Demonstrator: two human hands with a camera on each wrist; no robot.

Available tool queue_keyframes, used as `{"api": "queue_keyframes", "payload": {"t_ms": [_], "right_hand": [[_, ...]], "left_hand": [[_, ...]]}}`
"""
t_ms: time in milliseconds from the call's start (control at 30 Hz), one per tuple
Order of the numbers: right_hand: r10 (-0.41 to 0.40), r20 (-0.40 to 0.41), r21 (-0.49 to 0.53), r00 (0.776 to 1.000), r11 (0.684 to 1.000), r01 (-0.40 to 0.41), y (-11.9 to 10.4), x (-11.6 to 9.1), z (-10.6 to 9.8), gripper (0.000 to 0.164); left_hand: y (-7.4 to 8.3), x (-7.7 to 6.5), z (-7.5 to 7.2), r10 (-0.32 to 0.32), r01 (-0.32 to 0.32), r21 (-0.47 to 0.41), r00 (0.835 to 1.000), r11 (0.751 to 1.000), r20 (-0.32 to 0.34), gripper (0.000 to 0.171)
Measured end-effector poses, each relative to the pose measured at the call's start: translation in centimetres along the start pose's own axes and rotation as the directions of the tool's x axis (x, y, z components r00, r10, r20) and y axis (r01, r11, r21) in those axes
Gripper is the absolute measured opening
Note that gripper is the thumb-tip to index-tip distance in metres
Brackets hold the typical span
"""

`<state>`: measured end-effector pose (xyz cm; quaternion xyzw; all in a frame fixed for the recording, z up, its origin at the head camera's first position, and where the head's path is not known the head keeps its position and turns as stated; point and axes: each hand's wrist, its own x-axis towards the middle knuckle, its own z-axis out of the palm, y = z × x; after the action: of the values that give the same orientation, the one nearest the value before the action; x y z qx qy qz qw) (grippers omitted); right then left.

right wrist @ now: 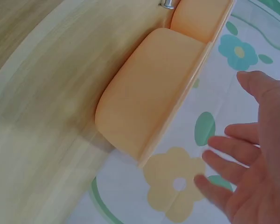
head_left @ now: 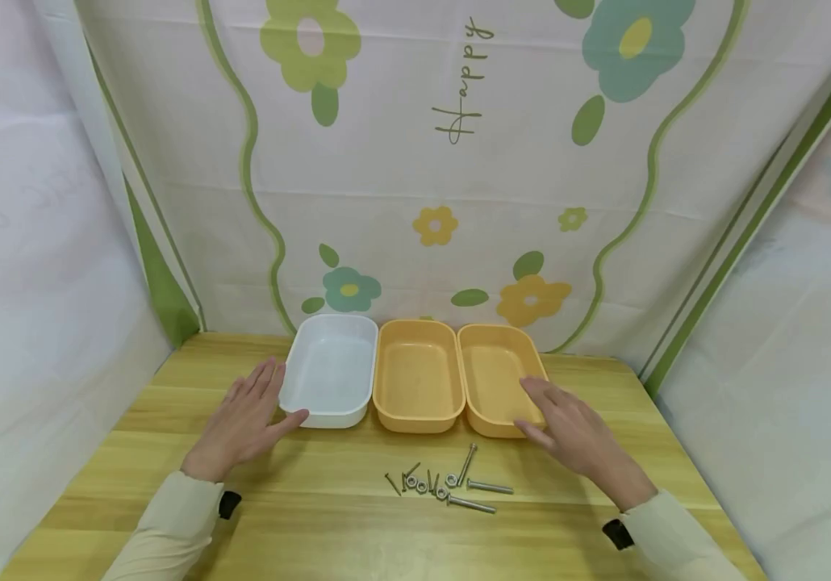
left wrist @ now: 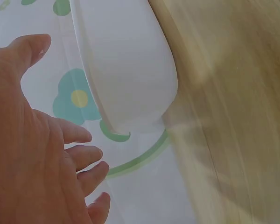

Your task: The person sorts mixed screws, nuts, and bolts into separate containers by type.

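Observation:
A white tray [head_left: 331,367] and two orange trays, the middle one [head_left: 419,379] and the right one [head_left: 499,371], stand side by side along the back of the table. My left hand [head_left: 244,424] is spread at the left side of the white tray, fingers extended and holding nothing. At the right orange tray, my right hand [head_left: 575,428] hovers by its near right corner with relaxed, spread fingers and no object in it. Both wrist views show a gap between the fingers and the tray walls. In front of the trays lie several bolts [head_left: 470,504], nuts [head_left: 422,486] and small screws [head_left: 393,484].
The wooden table [head_left: 343,541] runs up to a white floral cloth [head_left: 401,161] hanging behind the trays. Pale cloth walls [head_left: 38,242] stand on both sides. A black strap piece [head_left: 230,505] shows at the left wrist.

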<state>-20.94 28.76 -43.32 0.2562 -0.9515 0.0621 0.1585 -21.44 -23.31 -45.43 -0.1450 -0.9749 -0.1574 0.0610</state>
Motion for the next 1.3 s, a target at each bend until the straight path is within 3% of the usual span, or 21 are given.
{"api": "queue_keyframes", "payload": {"t_ms": [200,467,800,1000,1300], "right_hand": [[-0.111,-0.063,0.027,0.992,0.993,0.113,-0.6,-0.4,-0.7,0.056],[-0.190,0.035,0.132,0.981,0.974,0.184,-2.0,-1.1,-0.6,0.047],[-0.211,0.205,0.192,0.956,0.966,0.172,-3.5,-1.8,2.4,0.038],[-0.242,0.219,0.200,0.945,0.959,0.199,-3.9,-2.0,4.0,0.035],[-0.252,0.248,0.263,0.936,0.947,0.185,-4.0,-1.9,4.7,0.021]], "left_hand": [[-0.1,0.5,0.2,-0.005,0.006,-0.029,1.000,1.000,0.027,0.099],[0.1,1.3,0.7,0.014,-0.013,-0.040,0.999,0.999,0.029,0.098],[0.6,2.3,1.4,0.029,-0.027,-0.048,0.999,0.998,0.026,0.099],[0.7,2.6,2.0,0.026,-0.025,-0.045,0.999,0.999,0.025,0.099],[0.8,2.8,2.4,0.008,-0.005,-0.044,0.998,0.999,0.058,0.099]]}}
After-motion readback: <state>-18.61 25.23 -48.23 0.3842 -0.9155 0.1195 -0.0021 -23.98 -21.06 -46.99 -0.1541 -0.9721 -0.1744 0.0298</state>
